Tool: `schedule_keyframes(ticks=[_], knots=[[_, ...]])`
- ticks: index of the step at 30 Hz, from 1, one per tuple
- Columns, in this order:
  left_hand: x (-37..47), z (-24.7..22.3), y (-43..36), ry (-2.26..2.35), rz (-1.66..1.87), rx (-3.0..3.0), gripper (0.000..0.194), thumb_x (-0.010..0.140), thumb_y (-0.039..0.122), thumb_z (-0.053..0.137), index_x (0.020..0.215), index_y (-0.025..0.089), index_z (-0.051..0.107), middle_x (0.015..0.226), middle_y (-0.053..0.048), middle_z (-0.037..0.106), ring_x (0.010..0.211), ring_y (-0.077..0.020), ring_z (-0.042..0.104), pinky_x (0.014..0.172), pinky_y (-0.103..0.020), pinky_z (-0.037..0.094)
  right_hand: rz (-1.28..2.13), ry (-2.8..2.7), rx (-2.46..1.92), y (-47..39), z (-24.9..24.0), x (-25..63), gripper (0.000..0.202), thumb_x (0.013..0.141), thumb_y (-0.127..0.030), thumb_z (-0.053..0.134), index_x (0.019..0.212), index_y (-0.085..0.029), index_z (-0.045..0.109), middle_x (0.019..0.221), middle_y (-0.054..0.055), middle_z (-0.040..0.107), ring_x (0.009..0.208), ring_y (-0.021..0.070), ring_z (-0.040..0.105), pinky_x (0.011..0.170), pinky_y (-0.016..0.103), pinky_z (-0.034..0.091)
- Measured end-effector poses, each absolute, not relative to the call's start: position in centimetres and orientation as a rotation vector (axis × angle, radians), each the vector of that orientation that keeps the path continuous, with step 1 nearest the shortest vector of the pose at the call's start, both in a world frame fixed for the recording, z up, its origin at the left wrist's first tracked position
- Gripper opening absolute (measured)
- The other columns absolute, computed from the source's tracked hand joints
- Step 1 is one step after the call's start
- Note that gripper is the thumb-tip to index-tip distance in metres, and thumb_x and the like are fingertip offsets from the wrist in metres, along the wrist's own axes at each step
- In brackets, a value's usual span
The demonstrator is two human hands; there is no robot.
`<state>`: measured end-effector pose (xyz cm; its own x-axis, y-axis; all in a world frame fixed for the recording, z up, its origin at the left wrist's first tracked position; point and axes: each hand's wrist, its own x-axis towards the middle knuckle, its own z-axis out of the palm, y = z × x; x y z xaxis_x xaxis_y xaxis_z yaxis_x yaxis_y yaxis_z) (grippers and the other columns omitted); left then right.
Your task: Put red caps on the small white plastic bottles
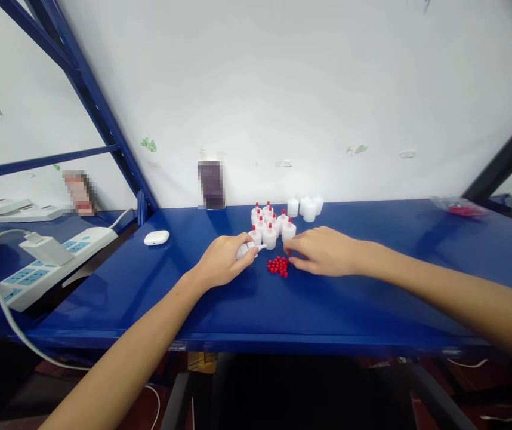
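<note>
My left hand (227,258) is closed around a small white squeeze bottle (247,249), tilted so its bare pointed nozzle faces right. Just right of that nozzle lies a loose pile of small red caps (277,266) on the blue table (256,310). At the pile's right edge, my right hand (316,251) hovers low with thumb and index finger apart; I see nothing between them. Behind both hands stands a cluster of several upright white bottles (270,237) with red caps on their tips. Farther back on the right are several white bottles (309,211) without visible red tips.
A white earbud case (156,237) lies at the left, and a blurred dark phone-like object (212,185) leans on the wall. A power strip (36,272) with a charger and cable is at far left. A clear bag with red contents (459,208) lies at back right.
</note>
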<state>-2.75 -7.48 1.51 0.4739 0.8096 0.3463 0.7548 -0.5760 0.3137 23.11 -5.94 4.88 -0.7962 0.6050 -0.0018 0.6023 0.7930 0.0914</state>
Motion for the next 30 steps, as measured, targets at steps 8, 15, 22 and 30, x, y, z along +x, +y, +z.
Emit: schedule_keyframes(ticks=[8,15,22,30], knots=[[-2.8,1.3,-7.4,1.280,0.762,2.660,0.025,0.096,0.039,0.047,0.107,0.019,0.059,0.097,-0.005,0.070,0.084,-0.0213,0.066,0.072,-0.029,0.045,0.055,2.986,1.036,-6.1,2.3,23.2,0.018,0.099,-0.029,0.038,0.098,-0.020,0.053,0.090,0.008,0.070,0.066,0.0203,0.064,0.057,0.031,0.033],[-2.6,1.3,-7.8,1.189,0.807,2.627,0.027,0.096,0.038,0.051,0.116,0.020,0.056,0.108,-0.005,0.069,0.090,-0.0201,0.066,0.080,-0.030,0.048,-0.212,3.224,1.173,-6.3,2.6,23.3,0.018,0.098,-0.029,0.041,0.087,-0.019,0.052,0.077,0.002,0.061,0.061,0.0146,0.052,0.058,0.028,0.031],[-2.4,0.9,-8.2,1.056,0.834,2.753,0.031,0.097,0.036,0.049,0.124,0.020,0.050,0.116,-0.009,0.065,0.101,-0.0224,0.063,0.090,-0.034,0.048,-1.357,3.306,1.384,-7.7,3.4,22.2,0.025,0.095,-0.038,0.052,0.089,-0.017,0.063,0.065,-0.004,0.053,0.054,0.0098,0.044,0.055,0.024,0.034],[-2.4,0.7,-8.2,1.053,0.797,2.802,0.031,0.099,0.036,0.046,0.125,0.020,0.047,0.117,-0.009,0.065,0.100,-0.0232,0.065,0.088,-0.035,0.049,-1.266,3.370,1.416,-7.9,2.6,22.5,0.026,0.092,-0.039,0.058,0.091,-0.017,0.072,0.070,-0.001,0.063,0.055,0.0101,0.046,0.054,0.024,0.036]])
